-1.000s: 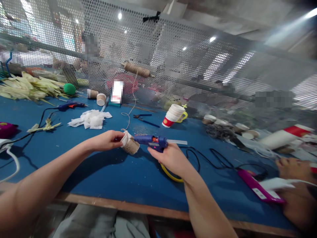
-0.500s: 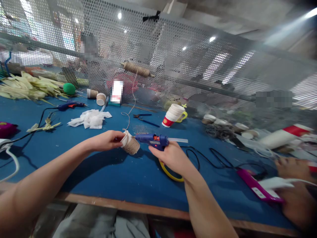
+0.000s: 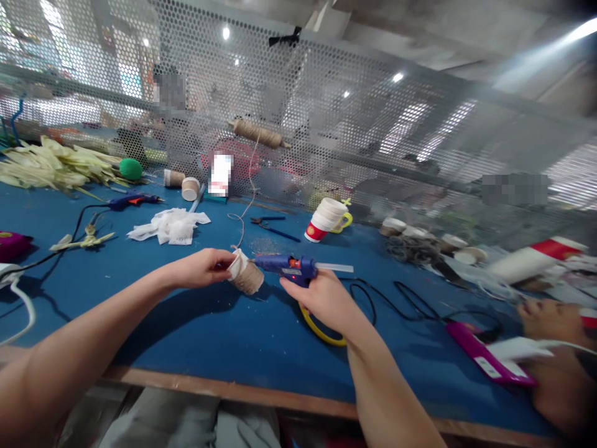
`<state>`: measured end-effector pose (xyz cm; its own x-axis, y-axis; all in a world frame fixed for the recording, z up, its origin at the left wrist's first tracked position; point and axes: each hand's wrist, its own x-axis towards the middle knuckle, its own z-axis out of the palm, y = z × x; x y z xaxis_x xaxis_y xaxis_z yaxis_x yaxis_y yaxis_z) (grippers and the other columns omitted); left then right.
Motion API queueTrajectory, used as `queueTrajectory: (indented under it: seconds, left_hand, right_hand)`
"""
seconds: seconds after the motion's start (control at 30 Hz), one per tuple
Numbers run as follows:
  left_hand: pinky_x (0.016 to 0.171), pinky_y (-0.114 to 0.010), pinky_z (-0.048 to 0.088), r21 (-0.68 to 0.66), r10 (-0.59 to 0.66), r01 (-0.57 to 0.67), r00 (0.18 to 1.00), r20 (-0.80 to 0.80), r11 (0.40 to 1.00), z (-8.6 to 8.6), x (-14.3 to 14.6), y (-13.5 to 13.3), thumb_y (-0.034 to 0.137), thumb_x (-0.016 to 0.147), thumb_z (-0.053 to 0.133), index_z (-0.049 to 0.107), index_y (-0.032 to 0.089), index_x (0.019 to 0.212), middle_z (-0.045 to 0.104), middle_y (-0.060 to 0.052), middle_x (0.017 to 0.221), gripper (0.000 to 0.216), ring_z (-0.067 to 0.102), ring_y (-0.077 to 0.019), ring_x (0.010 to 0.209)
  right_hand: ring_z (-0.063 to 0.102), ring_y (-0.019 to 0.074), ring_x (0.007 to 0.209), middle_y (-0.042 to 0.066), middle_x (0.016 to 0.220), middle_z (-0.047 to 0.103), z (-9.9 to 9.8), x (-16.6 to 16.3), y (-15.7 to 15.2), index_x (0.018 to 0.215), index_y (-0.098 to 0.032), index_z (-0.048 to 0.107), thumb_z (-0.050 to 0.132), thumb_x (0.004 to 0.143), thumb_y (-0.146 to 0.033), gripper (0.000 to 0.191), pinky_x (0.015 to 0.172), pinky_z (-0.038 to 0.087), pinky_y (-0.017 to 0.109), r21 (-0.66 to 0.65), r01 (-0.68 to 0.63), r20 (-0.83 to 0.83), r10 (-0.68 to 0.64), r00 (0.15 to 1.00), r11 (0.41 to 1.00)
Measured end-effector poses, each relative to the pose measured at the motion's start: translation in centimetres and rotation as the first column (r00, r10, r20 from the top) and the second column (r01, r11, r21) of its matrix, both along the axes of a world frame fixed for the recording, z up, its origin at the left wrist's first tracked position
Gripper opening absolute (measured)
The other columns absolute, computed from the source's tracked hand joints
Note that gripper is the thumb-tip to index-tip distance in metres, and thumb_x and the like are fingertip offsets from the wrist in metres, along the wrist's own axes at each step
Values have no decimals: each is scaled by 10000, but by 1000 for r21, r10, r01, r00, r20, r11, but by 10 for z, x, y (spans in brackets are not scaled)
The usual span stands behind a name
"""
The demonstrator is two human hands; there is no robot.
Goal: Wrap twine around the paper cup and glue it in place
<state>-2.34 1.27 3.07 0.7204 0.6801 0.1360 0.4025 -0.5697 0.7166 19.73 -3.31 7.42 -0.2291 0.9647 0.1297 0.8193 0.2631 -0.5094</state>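
Observation:
My left hand [image 3: 205, 267] pinches the white rim of a small cup wrapped in twine [image 3: 247, 279], which is tilted above the blue table. My right hand [image 3: 326, 295] is closed around a blue glue gun [image 3: 289, 266] with a clear glue stick [image 3: 334, 268] jutting from its back. The gun's nozzle points left and is at the cup's side, near where white cloth and twine meet; whether it touches is unclear. A strand of twine [image 3: 242, 227] runs from the cup up to a twine spool [image 3: 258, 132] on the mesh panel. Beneath my right hand lies a yellow ring-shaped handle [image 3: 321, 330].
White cloth pieces [image 3: 172, 226], pliers [image 3: 275, 227] and stacked paper cups [image 3: 326, 219] lie behind my hands. A second glue gun [image 3: 133, 200] rests at left. At right are a purple power strip [image 3: 489, 358], cords and another person's hand [image 3: 550, 320].
Almost nothing differs. Both hands keep their hold, and the cup and glue gun stay together; the view has shifted very slightly.

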Motion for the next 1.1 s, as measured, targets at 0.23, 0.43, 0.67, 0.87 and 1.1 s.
queueTrajectory:
  seconds: [0.23,0.43,0.67,0.87,1.1]
  left_hand:
    - [677,-216,391,-1,13,-13,1000,14,1000,-3,-1,1,186,754,434,540,104,971,600,-48,884,255,516,-144,765]
    - [696,-216,387,6,0,1,1000,-3,1000,-2,-1,1,173,765,416,537,85,976,594,-60,922,259,518,-147,796]
    - [709,-231,395,-14,-3,3,1000,4,1000,0,0,0,161,761,414,536,61,983,595,-83,936,272,522,-161,816]
    - [714,-238,395,-9,0,0,1000,-4,1000,2,1,-1,149,753,422,540,72,978,597,-77,938,266,524,-161,817]
    - [694,-226,391,2,9,-9,1000,-20,1000,0,1,0,164,756,420,537,84,995,594,-62,919,278,519,-149,792]
  right_hand:
    - [412,108,428,-38,391,420,-1,2,-2,476,-192,403,447,716,-319,275,472,345,241,-21,-31,-9,31,999,999]
    - [426,116,443,-26,405,446,0,1,-1,471,-192,403,442,705,-284,254,477,345,244,-4,-7,2,7,1000,1000]
    - [428,115,447,-27,400,440,1,0,-4,462,-191,398,437,710,-288,269,487,348,243,-10,-8,20,9,1000,1000]
    - [419,109,432,-35,398,434,0,2,-5,470,-192,398,433,717,-296,270,480,344,240,-9,-21,15,21,1000,1000]
    - [436,118,450,-34,402,446,-2,3,-4,510,-191,471,436,715,-305,238,490,347,241,24,-36,25,35,999,999]
